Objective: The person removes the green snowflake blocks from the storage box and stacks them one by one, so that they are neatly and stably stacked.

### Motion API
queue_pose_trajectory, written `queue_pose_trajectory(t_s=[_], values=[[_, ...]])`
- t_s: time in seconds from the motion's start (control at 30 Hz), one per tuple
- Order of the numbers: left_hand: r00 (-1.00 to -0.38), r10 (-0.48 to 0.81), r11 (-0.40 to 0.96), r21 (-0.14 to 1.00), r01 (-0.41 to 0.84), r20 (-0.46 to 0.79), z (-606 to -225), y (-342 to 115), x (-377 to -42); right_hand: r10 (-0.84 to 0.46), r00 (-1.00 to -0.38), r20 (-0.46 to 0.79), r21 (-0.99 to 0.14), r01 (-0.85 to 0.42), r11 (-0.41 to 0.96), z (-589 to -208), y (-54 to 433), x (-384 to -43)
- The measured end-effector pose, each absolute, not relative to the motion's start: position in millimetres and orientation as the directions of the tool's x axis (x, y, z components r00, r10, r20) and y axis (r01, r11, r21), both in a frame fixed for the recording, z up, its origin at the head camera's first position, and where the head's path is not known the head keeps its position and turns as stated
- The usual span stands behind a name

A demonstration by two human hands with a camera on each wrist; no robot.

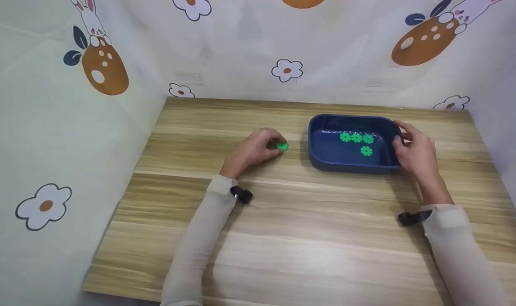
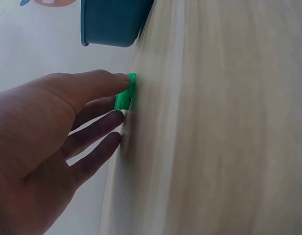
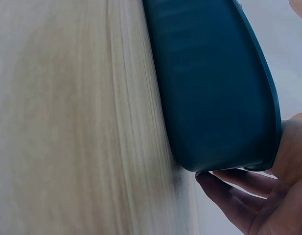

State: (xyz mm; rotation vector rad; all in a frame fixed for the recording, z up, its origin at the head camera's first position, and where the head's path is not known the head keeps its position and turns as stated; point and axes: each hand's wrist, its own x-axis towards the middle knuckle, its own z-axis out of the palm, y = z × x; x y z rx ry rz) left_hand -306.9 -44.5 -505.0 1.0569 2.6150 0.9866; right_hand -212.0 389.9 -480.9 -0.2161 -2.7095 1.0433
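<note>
Left of the blue plastic bin (image 1: 351, 165), my left hand (image 1: 260, 148) pinches a green notched disc (image 1: 282, 146) between thumb and fingers, close over the table. From the left wrist, that disc (image 2: 125, 92) shows nearly edge-on, its face partly hidden by the thumb. My right hand (image 1: 417, 151) grips the bin's right end, thumb at the rim and fingers along the outer wall. Several more green notched discs (image 1: 356, 137) lie flat on the bin's floor, three in a row and one below them.
The bin stands on a wood-grain table (image 1: 309, 238) toward its back edge. Behind and to the left hangs a pale wall covering (image 1: 236, 51) printed with flowers and rabbits. Each wrist wears a black strap (image 1: 414, 217) over a light sleeve.
</note>
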Motion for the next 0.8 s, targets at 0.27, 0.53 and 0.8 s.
queue_pose_trajectory(t_s=[0.27,0.53,0.8], values=[[-0.738,0.668,0.54,0.624,0.565,0.09,-504.9,-43.6,-306.5,0.218,-0.961,0.171,-0.673,0.047,0.738,-481.1,389.8,-212.4],[-0.736,0.672,0.54,0.621,0.568,0.089,-504.6,-44.2,-306.6,0.219,-0.963,0.156,-0.682,0.055,0.729,-480.8,389.3,-211.7],[-0.749,0.659,0.551,0.636,0.54,0.066,-503.2,-47.1,-307.5,0.22,-0.967,0.132,-0.683,0.072,0.727,-480.3,389.8,-212.0]])
